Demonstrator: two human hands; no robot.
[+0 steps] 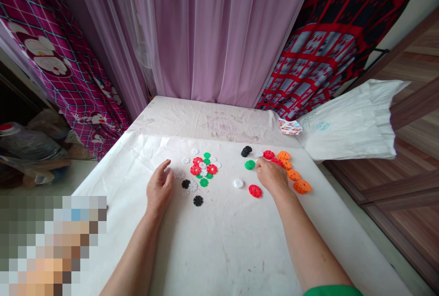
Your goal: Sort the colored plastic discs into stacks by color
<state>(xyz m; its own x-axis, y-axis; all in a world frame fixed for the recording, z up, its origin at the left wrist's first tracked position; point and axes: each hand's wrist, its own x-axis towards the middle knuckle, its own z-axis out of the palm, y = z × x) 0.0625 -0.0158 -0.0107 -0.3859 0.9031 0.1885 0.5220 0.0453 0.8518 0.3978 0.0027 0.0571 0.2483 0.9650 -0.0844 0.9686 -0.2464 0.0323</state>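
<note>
My left hand [160,187] rests at the left of a loose spread of flower-shaped plastic discs, its thumb and fingers apart and nothing between them. Red discs [195,169], green discs [204,182], white discs [185,160] and black discs [198,201] lie there, some overlapping. My right hand [272,176] reaches among sorted stacks with its fingers curled down; what the fingertips hold, if anything, is hidden. Close by are a green stack [250,165], a black stack [246,151], a white stack [238,183], a red stack [255,191] and several orange stacks [302,186].
A white cloth covers the table [219,245]. A white plastic bag [350,122] lies at the right edge beside a small printed packet [290,126]. Purple curtains [209,31] hang behind the table. A blurred pixel patch covers the lower left.
</note>
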